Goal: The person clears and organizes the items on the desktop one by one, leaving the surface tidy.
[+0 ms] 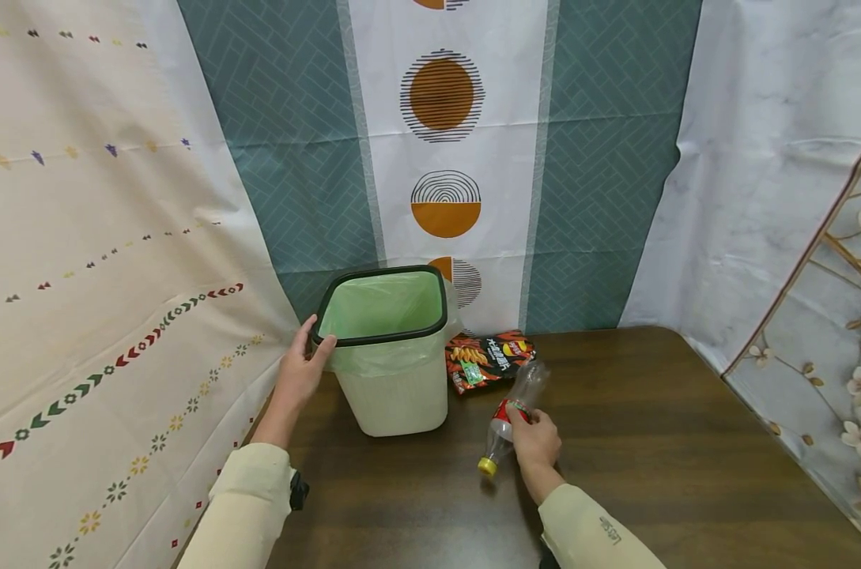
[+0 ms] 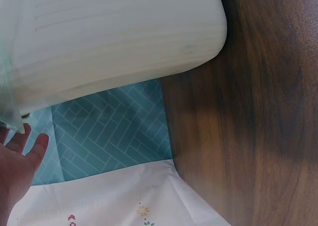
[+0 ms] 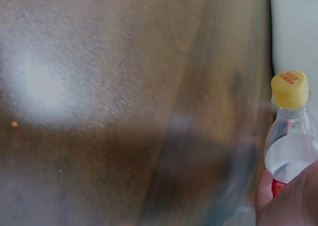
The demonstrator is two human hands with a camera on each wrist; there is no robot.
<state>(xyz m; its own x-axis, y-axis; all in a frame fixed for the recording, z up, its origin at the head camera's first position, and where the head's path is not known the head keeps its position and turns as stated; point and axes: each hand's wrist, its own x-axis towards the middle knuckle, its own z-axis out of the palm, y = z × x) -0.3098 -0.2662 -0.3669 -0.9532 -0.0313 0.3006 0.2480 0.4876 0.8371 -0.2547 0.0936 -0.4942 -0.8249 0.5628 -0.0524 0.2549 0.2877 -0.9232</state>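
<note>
A white trash bin (image 1: 394, 399) with a black rim and a green liner bag (image 1: 383, 304) stands upright at the table's back left. At its left front corner my left hand (image 1: 300, 375) touches the rim, thumb and fingers spread fairly straight. In the left wrist view, that hand (image 2: 20, 166) is beside the liner's hanging edge. My right hand (image 1: 537, 442) grips a clear plastic bottle (image 1: 501, 428) round its red label, to the bin's right. The bottle tilts with its yellow cap (image 3: 290, 89) toward me; its inside looks empty.
A black and orange chip bag (image 1: 483, 359) lies on the table just right of the bin, behind the bottle. The brown wooden table (image 1: 636, 442) extends to the right. Patterned cloths (image 1: 608, 197) hang along the back and both sides.
</note>
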